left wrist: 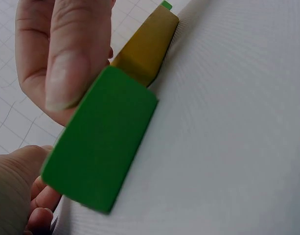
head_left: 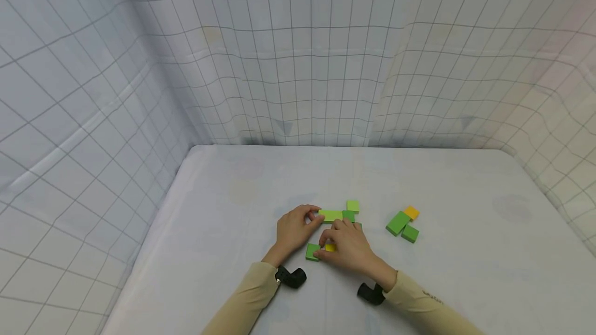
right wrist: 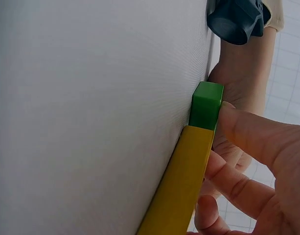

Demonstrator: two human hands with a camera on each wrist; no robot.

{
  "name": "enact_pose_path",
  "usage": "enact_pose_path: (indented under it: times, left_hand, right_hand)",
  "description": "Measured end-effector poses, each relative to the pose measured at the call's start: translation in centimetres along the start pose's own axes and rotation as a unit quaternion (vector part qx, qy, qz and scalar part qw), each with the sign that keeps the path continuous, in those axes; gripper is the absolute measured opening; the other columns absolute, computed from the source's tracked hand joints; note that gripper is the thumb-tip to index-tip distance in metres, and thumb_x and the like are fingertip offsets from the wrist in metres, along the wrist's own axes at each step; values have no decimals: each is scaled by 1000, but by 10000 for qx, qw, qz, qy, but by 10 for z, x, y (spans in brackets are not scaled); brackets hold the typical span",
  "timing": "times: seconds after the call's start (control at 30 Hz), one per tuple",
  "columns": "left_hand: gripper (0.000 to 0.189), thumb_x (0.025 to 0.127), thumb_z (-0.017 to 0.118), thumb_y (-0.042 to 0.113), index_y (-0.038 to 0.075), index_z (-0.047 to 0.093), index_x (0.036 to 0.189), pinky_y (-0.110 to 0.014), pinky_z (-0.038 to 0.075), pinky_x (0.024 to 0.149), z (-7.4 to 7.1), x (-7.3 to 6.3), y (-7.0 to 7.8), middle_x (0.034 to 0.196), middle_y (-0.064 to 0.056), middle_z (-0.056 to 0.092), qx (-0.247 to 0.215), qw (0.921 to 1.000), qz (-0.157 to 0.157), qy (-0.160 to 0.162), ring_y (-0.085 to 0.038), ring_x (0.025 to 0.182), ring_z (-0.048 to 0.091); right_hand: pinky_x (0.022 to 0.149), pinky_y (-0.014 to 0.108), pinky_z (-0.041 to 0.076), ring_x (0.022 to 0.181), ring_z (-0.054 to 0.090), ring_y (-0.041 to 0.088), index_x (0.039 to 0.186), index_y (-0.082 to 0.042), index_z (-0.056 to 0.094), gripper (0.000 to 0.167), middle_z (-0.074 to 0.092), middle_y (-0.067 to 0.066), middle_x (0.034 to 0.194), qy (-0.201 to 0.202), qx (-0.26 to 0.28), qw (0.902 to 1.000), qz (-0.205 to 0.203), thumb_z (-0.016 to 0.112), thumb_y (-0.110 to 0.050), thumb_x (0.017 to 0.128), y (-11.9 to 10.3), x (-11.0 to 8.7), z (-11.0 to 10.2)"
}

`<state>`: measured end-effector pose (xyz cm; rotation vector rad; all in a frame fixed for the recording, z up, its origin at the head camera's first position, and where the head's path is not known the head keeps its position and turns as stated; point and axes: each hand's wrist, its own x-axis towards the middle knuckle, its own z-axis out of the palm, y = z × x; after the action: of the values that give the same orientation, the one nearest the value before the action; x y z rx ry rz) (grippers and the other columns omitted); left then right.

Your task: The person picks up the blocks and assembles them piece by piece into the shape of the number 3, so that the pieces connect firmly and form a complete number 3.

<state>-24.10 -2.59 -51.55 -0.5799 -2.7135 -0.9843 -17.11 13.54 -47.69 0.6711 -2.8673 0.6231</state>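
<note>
In the head view, my left hand [head_left: 298,229] has its thumb and forefinger at either side of a lime-green block's [head_left: 331,215] left end, pinching it. Close by, my right hand [head_left: 346,247] reaches over a yellow block [right wrist: 181,181], partly covering it. Its thumb and forefinger hold a small green block [left wrist: 103,142] by its upper edge, at the yellow block's left end. A green block [head_left: 348,215] adjoins the lime block's right end, with a paler green block [head_left: 353,206] behind. Another green block [head_left: 358,226] shows partly beyond the right fingers.
To the right, a larger green block [head_left: 398,223], an orange block [head_left: 412,213] and a small green block [head_left: 410,233] lie grouped on the white table [head_left: 261,180]. Grid-patterned curtains [head_left: 298,66] stand behind and beside it. Each wrist wears a black camera [head_left: 291,277].
</note>
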Motion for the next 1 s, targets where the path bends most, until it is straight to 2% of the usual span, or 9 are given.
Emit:
enact_pose_path:
  times: [0.5,1.0]
  left_hand:
    - [30,89,63,44,20,71,105,-22,34,52,0,0,-1,75,16,56,-46,10000,26,44,0,56,43]
    - [31,89,64,44,20,71,106,-22,34,51,0,-1,-1,76,16,57,-94,9999,69,43,0,55,43]
  right_hand:
    - [62,32,26,71,35,14,75,-22,69,23,41,-6,73,127,-129,9998,118,81,-42,71,-2,1,-1]
    - [60,31,26,67,34,13,73,-22,70,20,40,-7,72,211,81,9995,201,81,-38,72,-1,0,-1]
